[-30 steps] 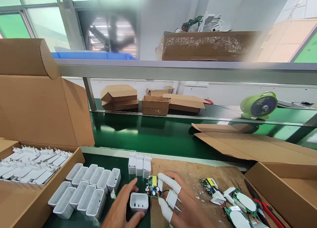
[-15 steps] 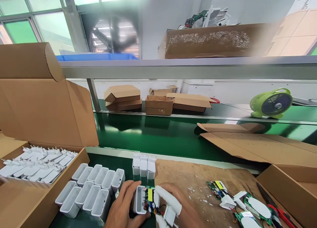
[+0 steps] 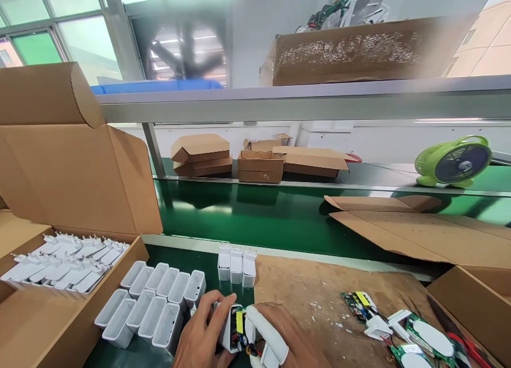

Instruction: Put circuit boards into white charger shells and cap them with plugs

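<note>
My left hand (image 3: 200, 333) is closed around a white plastic housing (image 3: 225, 332) near the bottom middle of the head view. My right hand (image 3: 293, 336), with white coverings on its fingers, grips a small circuit board (image 3: 239, 328) that has a yellow-wrapped component. The board's left part is inside the housing's open end, with components and wires showing outside. A white plastic piece (image 3: 270, 357) hangs beside the board under my right fingers. Left of my hands stand rows of open white housings (image 3: 166, 325); three more housings (image 3: 236, 267) stand behind them.
A cardboard box (image 3: 75, 330) on the left holds many white parts (image 3: 64, 267). On the brown board (image 3: 303, 275) at right lie circuit assemblies (image 3: 363, 307) and red-handled pliers (image 3: 471, 349). An open carton (image 3: 475, 299) borders the right side. A green fan (image 3: 453, 163) stands behind.
The circuit board has gone further into the housing, and the housing has tilted in my left hand. The whole scene has shifted slightly as the head camera moved.
</note>
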`<state>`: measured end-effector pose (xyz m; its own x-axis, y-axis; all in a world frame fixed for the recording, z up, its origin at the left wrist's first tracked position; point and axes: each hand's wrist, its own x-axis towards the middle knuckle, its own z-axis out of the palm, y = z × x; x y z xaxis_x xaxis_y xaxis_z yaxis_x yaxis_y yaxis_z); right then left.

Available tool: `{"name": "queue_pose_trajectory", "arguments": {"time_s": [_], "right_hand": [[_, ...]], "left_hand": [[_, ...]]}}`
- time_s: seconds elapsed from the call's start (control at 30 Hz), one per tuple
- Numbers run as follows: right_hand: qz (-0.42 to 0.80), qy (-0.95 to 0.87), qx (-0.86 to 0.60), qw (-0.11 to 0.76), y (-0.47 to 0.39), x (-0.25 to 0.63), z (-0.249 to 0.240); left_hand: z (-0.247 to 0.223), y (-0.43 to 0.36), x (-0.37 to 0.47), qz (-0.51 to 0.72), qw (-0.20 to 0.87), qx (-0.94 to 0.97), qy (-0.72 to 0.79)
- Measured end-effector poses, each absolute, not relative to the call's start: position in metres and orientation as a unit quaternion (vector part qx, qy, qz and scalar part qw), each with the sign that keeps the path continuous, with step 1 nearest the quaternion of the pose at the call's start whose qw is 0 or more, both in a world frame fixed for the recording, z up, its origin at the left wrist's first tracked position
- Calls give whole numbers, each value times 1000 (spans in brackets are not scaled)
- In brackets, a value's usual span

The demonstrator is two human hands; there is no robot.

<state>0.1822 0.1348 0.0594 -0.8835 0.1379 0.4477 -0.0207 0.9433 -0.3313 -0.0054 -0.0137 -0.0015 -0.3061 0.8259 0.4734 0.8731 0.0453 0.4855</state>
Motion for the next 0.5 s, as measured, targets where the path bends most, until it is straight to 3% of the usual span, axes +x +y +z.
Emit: {"name": "queue_pose_trajectory", "arguments": {"time_s": [0.5], "right_hand": [[153,-960,-38,231,135,180,43]], "left_hand": [[1,-16,-4,-356,61,-596,-717]]}}
